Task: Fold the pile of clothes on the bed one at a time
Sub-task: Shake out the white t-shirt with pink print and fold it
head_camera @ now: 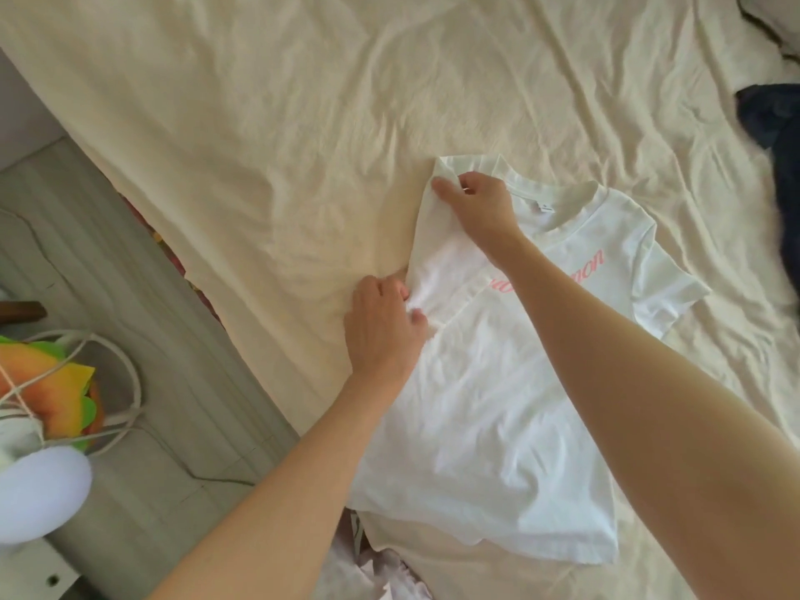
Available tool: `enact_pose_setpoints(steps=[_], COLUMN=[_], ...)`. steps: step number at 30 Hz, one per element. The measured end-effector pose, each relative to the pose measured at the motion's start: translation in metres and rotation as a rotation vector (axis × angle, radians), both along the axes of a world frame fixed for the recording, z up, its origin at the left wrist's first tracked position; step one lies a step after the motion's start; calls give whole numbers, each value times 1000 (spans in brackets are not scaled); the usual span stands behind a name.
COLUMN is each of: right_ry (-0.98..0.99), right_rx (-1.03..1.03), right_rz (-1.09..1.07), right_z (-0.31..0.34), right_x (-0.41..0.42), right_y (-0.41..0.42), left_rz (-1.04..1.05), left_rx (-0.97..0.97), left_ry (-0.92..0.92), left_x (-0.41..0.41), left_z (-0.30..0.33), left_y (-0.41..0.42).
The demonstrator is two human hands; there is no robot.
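The white T-shirt [498,383] lies flat on the bed [259,123], its left sleeve turned inward, right hand [476,205] pinching the shoulder and left hand [381,326] gripping the side edge, so uneven pulling could skew the fold and bunch the cloth.

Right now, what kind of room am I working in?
Most likely a bedroom: a white T-shirt lies on a bed with a cream sheet, dark clothes beside it, wooden floor alongside.
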State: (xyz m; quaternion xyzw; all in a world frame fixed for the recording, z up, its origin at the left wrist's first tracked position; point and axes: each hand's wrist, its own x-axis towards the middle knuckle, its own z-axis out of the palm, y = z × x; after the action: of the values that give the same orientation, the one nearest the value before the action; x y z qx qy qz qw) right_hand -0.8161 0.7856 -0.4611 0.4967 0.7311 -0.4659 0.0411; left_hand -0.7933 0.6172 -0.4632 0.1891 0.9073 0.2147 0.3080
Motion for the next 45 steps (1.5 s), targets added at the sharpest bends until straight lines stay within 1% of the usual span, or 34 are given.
enact_pose_setpoints(steps=[3, 6, 8, 11, 14, 16, 17, 18, 20, 21, 22, 23, 25, 27, 29, 31, 32, 34, 36, 38, 39, 40, 41, 42, 43, 45], right_ry=[-17, -13, 14, 81, 107, 108, 114, 131, 191, 210, 217, 210, 140, 7, -103, -158, -161, -130, -130, -166, -182, -174, -108, -4, 88, 236], right_rx=[-1, -71, -113, -170, -158, -96, -47, 38, 336, 490, 601, 672, 736, 709, 636, 607, 607, 624, 628, 536, 434, 267, 51, -151, -280, -400], right_rz=[3, -64, -118, -204, -229, -217, -211, -193, -51, 53, 143, 219, 348, 446, 499, 468, 402, 152, -144, -505, -738, -1002, -1239, -1382, -1427, -1385], right_z=[-2, -4, -6, -8, -10, -10, -8, -5, 3, 5, 7, 6, 1, -6, -12, -13, -11, -3, 7, 14, 16, 19, 22, 22, 22, 21], right_x=[6, 8, 7, 3, -1, -4, -4, -2, 11, 22, 34, 47, 72, 95, 115, 132, 141, 160, 186, 218, 232, 243, 250, 257, 261, 260], right_y=[4, 5, 3, 0, 0, -3, -6, -12, -25, -32, -38, -44, -51, -55, -55, -50, -47, -36, -22, -4, 8, 18, 28, 36, 42, 55], left_rz=[114, 207, 210, 159, 159, 153, 126, 57, -183, -292, -387, -460, -543, -634, -774, -891, -912, -882, -831, -832, -849, -870, -902, -944, -986, -1039], left_rx=[81, 178, 188, 158, 131, 140, 156, 169, 175, 179, 177, 167, 146, 132, 33, -125, -188, -207, -120, -51, -44, -57, -86, -122, -159, -228], left_ry=[-131, -297, -359, -433, -448, -382, -311, -193, 115, 231, 284, 299, 308, 342, 365, 374, 378, 390, 432, 443, 414, 368, 322, 287, 272, 277], left_x=[-15, -30, -36, -35, -34, -30, -27, -22, -13, -9, -8, -9, -19, -31, -43, -52, -54, -48, -29, -5, 8, 21, 35, 47, 56, 63], left_z=[-3, -3, -2, -2, -3, -1, 2, 5, 10, 10, 9, 7, 3, -2, -11, -22, -26, -24, -17, -11, -10, -10, -11, -12, -14, -17], left_y=[-10, -23, -26, -24, -19, -18, -19, -21, -27, -29, -30, -28, -17, 3, 25, 42, 46, 49, 50, 53, 58, 63, 68, 73, 76, 80])
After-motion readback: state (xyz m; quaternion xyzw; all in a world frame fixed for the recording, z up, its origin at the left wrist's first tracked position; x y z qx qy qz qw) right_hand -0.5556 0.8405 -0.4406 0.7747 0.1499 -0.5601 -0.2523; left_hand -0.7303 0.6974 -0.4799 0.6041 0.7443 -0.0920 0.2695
